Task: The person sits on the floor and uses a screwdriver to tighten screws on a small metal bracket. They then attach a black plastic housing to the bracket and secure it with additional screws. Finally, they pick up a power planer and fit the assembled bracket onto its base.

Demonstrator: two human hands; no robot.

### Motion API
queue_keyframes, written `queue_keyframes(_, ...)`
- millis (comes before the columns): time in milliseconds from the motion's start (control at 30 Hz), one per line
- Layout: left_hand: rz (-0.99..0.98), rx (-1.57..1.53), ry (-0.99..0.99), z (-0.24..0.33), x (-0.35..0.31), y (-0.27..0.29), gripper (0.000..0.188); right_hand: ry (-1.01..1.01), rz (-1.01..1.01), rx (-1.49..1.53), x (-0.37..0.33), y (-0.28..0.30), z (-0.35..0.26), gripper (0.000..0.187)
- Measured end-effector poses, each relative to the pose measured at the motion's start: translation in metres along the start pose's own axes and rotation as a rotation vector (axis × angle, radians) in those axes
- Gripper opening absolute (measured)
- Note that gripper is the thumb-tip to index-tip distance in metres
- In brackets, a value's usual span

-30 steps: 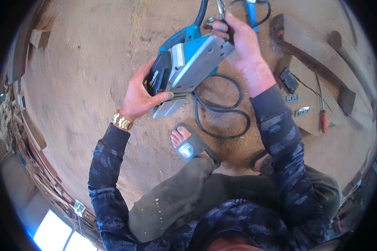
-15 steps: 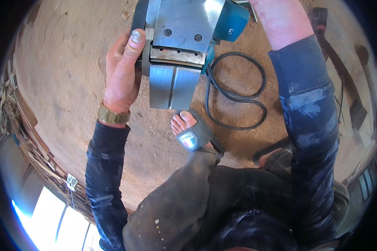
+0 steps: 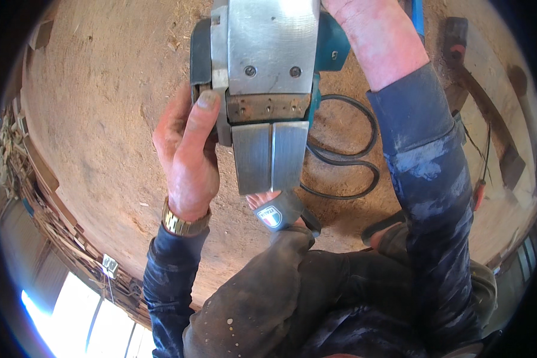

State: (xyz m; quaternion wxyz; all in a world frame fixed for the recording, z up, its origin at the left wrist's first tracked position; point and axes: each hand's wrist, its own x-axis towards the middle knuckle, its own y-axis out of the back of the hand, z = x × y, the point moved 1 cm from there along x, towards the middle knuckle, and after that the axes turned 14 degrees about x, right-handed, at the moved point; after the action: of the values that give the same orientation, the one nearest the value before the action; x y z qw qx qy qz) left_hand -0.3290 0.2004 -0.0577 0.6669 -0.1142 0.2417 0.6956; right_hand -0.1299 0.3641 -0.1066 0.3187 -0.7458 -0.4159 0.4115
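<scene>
An electric hand planer (image 3: 274, 48) with a teal body is held up, its metal sole facing me. The cutter slot with a row of small screws (image 3: 268, 108) crosses the sole, and a grooved shoe plate (image 3: 270, 156) extends below it. My left hand (image 3: 191, 152) is closed on the planer's left side, thumb on the edge and fingers behind. At the top, my right hand (image 3: 370, 36) reaches beside the teal housing; its fingers are out of sight, so its grip is hidden. A black cord (image 3: 373, 170) loops over the ground, just right of the planer.
My sandalled foot (image 3: 283, 209) is below the planer. On the right lie a curved dark wooden piece (image 3: 489, 113) and a red-handled tool (image 3: 479, 194). A blue bar (image 3: 418, 18) shows at the top. Wood scraps (image 3: 59, 206) line the left side.
The planer has shifted down and slightly right in view, with my left hand moving along on its side. More of the sole shows at the top. A blue bar has come into view.
</scene>
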Motion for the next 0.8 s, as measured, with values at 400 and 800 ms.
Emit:
queue_keyframes(400,0.071,-0.060,0.124,0.003,-0.009,0.005,0.061,-0.230,-0.213,-0.074,0.001,0.044,-0.014,0.020)
queue_keyframes(800,0.025,0.036,0.108,0.000,0.002,-0.006,0.074,-0.244,-0.174,-0.246,-0.013,0.062,-0.024,0.020)
